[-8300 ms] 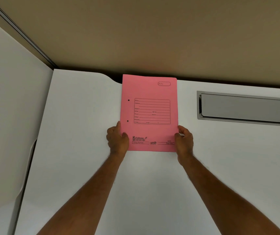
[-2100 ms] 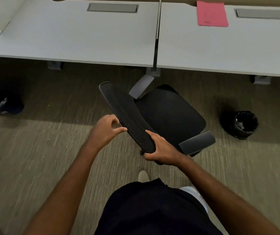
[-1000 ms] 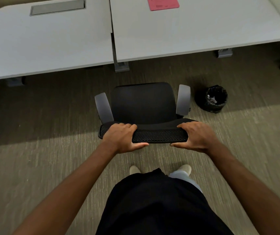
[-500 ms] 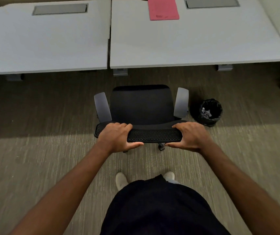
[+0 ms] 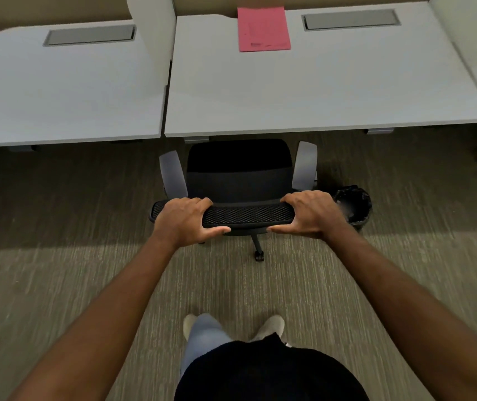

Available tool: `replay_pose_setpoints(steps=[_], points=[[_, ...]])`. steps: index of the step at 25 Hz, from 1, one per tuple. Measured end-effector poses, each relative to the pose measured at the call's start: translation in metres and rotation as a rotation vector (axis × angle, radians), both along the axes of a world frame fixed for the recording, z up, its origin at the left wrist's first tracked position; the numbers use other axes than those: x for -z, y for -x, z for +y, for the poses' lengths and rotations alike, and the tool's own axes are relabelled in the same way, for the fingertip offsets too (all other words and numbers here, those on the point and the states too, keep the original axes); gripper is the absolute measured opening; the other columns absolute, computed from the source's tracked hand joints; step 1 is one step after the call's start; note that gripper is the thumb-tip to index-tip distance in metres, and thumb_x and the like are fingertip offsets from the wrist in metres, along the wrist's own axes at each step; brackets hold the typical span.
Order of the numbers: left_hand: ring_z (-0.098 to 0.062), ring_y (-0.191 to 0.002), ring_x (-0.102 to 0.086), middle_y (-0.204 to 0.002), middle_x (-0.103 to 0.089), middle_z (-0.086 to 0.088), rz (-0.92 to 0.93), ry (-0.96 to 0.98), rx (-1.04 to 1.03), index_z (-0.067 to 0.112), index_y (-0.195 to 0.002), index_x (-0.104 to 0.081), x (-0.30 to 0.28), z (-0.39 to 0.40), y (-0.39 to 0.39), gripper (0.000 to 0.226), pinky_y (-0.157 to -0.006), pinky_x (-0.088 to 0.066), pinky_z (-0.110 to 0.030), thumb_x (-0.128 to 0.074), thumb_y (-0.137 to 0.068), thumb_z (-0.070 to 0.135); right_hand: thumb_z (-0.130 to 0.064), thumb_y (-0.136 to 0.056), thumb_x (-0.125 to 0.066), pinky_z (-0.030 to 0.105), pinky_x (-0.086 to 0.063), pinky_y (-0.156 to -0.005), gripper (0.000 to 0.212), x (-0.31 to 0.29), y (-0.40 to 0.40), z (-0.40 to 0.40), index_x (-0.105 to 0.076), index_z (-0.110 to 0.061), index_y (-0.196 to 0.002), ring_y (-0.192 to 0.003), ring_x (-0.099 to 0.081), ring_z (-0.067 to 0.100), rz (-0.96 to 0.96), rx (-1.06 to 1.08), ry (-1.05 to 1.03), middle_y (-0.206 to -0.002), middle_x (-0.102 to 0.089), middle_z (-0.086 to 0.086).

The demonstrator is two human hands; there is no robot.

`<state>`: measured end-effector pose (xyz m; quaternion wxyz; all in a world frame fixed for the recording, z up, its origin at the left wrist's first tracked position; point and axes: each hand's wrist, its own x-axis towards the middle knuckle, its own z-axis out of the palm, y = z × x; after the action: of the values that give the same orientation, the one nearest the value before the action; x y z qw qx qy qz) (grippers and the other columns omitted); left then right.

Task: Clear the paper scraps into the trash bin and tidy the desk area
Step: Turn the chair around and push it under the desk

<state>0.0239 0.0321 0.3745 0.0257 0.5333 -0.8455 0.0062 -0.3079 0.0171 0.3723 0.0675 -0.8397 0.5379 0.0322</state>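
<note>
A black office chair stands with its seat front just under the edge of the white desk. My left hand grips the left end of the chair's mesh backrest top, and my right hand grips the right end. A pink folder lies flat at the far edge of the desk. A black trash bin with a liner sits on the carpet just right of the chair, partly behind my right hand.
A second white desk adjoins on the left, split off by a low divider. Grey cable hatches are set into both desktops. A chair caster shows below the backrest. My feet stand on olive carpet.
Both hands have pushed the chair forward toward the desk; its seat front now reaches the desk edge. Earlier I laid the pink folder down and turned the chair round.
</note>
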Motion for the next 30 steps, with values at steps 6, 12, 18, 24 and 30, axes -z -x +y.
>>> replay_pose_setpoints(steps=[6, 12, 18, 24, 30], points=[[-0.016, -0.074, -0.068, -0.088, -0.072, 0.007, 0.002, 0.005, -0.012, 0.027, -0.111, -0.065, 0.003, -0.068, 0.027, 0.087, -0.064, -0.057, -0.034, -0.026, -0.078, 0.097, -0.110, -0.064, -0.020, 0.033, -0.053, -0.070, 0.108, 0.007, 0.029, -0.070, -0.070, -0.029, -0.115, -0.084, -0.071, 0.017, -0.017, -0.009, 0.052, -0.096, -0.075, -0.008], [-0.017, -0.070, -0.065, -0.083, -0.068, 0.006, 0.003, -0.017, 0.011, 0.026, -0.107, -0.064, 0.004, -0.145, 0.051, 0.088, -0.062, -0.056, -0.037, -0.025, -0.077, 0.098, -0.108, -0.067, -0.025, 0.031, -0.046, -0.065, 0.102, 0.011, 0.053, -0.139, -0.070, -0.030, -0.115, -0.082, -0.071, 0.017, -0.014, 0.003, 0.089, -0.094, -0.075, -0.007], [-0.017, -0.071, -0.064, -0.082, -0.067, 0.007, 0.015, -0.058, 0.005, 0.026, -0.104, -0.064, -0.001, -0.214, 0.073, 0.090, -0.066, -0.056, -0.039, -0.023, -0.074, 0.101, -0.108, -0.066, -0.028, 0.031, -0.049, -0.068, 0.097, 0.003, 0.071, -0.203, -0.070, -0.034, -0.113, -0.084, -0.070, 0.015, -0.020, 0.033, 0.073, -0.095, -0.074, -0.012], [-0.017, -0.067, -0.064, -0.074, -0.065, 0.010, 0.041, -0.082, 0.024, 0.029, -0.093, -0.063, 0.000, -0.275, 0.086, 0.087, -0.065, -0.056, -0.038, -0.025, -0.071, 0.103, -0.108, -0.066, -0.028, 0.029, -0.043, -0.064, 0.093, 0.005, 0.084, -0.251, -0.070, -0.036, -0.108, -0.081, -0.068, 0.012, -0.049, 0.072, 0.105, -0.093, -0.074, -0.015], [-0.015, -0.056, -0.057, -0.065, -0.060, 0.011, 0.061, -0.046, 0.022, 0.027, -0.085, -0.063, 0.004, -0.295, 0.107, 0.085, -0.052, -0.048, -0.031, -0.026, -0.072, 0.102, -0.106, -0.068, -0.030, 0.031, -0.051, -0.068, 0.093, 0.008, 0.108, -0.284, -0.070, -0.034, -0.111, -0.082, -0.067, 0.014, -0.039, 0.038, 0.091, -0.096, -0.075, -0.013]])
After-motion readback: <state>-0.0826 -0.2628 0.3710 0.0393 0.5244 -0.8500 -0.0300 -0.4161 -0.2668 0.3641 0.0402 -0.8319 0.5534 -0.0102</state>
